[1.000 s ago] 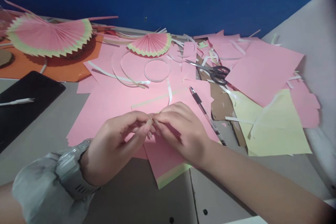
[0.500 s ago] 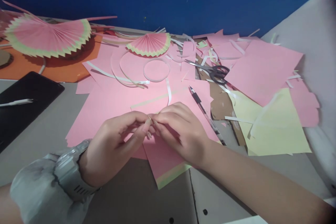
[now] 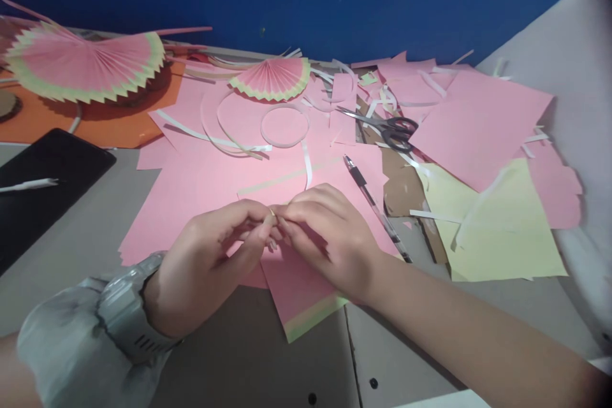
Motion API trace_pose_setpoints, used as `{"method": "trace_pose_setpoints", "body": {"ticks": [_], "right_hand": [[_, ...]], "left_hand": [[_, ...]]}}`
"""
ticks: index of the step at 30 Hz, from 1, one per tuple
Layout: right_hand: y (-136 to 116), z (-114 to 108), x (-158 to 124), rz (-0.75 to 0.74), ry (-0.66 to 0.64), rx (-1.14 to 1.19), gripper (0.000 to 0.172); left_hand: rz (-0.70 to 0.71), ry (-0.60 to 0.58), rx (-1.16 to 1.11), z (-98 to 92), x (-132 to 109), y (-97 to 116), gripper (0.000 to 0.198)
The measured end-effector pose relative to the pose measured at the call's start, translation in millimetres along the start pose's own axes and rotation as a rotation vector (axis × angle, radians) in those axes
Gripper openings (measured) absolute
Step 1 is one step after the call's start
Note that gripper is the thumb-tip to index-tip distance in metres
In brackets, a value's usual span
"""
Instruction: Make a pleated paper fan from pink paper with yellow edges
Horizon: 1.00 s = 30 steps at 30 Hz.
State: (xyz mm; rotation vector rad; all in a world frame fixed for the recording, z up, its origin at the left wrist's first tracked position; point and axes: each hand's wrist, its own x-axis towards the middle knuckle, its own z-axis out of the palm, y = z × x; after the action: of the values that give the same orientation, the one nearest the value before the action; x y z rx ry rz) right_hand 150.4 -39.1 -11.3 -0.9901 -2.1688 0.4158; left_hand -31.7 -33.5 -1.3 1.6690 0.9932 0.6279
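Note:
My left hand (image 3: pixel 210 255) and my right hand (image 3: pixel 335 239) meet at the fingertips, thumbs and forefingers pinched together. Between the left fingertips shows the edge of a thin yellowish sliver (image 3: pixel 272 211), too small to name. Whatever the right fingertips pinch is hidden. Below the hands lies a pink paper sheet (image 3: pixel 299 287) with a green and yellow band along its near edge. Several pink sheets (image 3: pixel 176 204) spread underneath and to the left. Just right of my right hand is a black-gripped pen (image 3: pixel 370 194). A narrow white strip (image 3: pixel 306 162) lies beyond the knuckles.
Pleated pink paper fans (image 3: pixel 90 64) with green-yellow rims stand at the back left on orange paper (image 3: pixel 148 127). Scissors (image 3: pixel 394 131) rest among paper scraps. A dark tablet-like slab (image 3: pixel 62 172) lies left, yellow-green paper (image 3: pixel 507 248) right. A blue wall (image 3: pixel 306 0) bounds the back.
Almost nothing differs. The fingertips have shifted very slightly while staying pinched together, and the whole view has moved a little.

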Motion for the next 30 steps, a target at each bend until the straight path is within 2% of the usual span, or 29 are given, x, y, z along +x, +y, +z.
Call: {"method": "trace_pose_setpoints", "body": {"ticks": [10,30], "right_hand": [[-0.5,0.4,0.7,0.010,-0.025,-0.006,0.013],[0.8,0.6,-0.1,0.058,-0.020,0.049,0.012]], "left_hand": [[0.031,-0.006,0.068,-0.8,-1.2,0.1,0.011],[-0.002,-0.017,0.035,-0.3,0.3,1.6,0.012]]}}
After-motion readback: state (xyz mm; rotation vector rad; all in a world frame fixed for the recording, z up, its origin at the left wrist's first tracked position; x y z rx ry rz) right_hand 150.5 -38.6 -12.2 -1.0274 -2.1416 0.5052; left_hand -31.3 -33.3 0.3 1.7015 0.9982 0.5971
